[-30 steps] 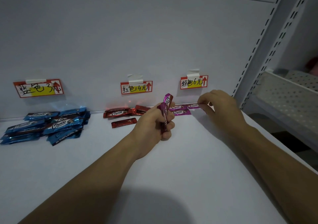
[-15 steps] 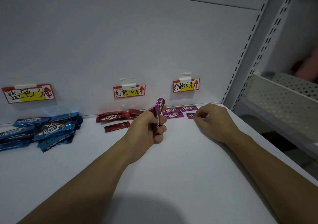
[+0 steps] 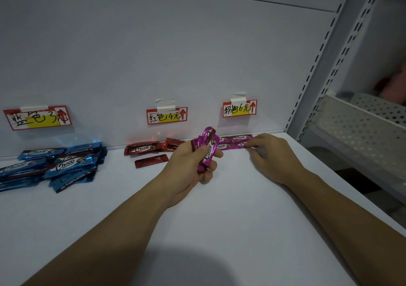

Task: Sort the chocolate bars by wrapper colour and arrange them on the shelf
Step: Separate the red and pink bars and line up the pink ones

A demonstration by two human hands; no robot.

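Bars in shiny pink foil (image 3: 207, 148) sit clutched in the left grip (image 3: 193, 162) while the right grip (image 3: 272, 156) pinches another pink bar (image 3: 240, 144) on the white shelf (image 3: 219, 219).

Along the shelf's (image 3: 219, 219) rear, left to right: heap of chocolate bars (image 3: 55, 167), smaller cluster (image 3: 151, 151), flat row (image 3: 237, 141). Taped above each, a price label (image 3: 167, 116). Before the row, left hand (image 3: 189, 167) gripping upright bars (image 3: 206, 151); right hand (image 3: 270, 156) pinching its right end.

Light: dim, bluish. A soft dark shadow lay on the flat white shelf board (image 3: 230, 224) nearest the camera. Shiny blue foil wrappers (image 3: 70, 164) glinted. Frame edges bowed; far right was blurred.
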